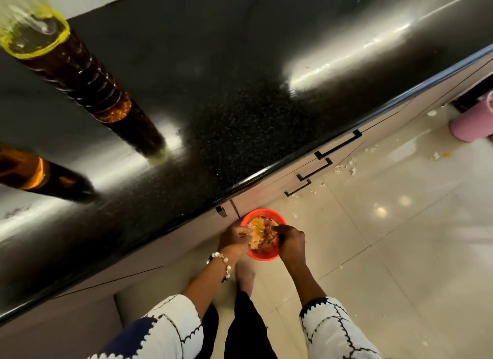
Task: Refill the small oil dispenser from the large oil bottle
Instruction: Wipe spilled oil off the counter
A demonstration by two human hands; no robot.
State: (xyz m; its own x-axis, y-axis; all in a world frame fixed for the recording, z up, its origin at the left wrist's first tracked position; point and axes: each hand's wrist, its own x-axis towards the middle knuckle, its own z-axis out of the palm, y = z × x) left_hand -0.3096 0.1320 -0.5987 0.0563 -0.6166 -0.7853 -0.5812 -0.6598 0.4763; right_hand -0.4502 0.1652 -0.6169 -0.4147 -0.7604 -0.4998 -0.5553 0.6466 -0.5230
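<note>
The large oil bottle (80,75) stands on the black counter (266,91) at the upper left, part full of dark amber oil. To its left stands the small oil dispenser (40,174), also amber and cut off by the frame edge. Neither hand is near them. Below the counter's front edge, my left hand (234,238) and my right hand (292,242) each grip the rim of a red bowl (264,254) filled with food scraps. I hold the bowl low over the floor, in front of the cabinet.
Cabinet drawers with black handles (337,143) run under the counter. Pale scraps (346,169) lie scattered on the tiled floor. A pink bin (472,126) stands at the right edge. My foot (245,276) is below the bowl.
</note>
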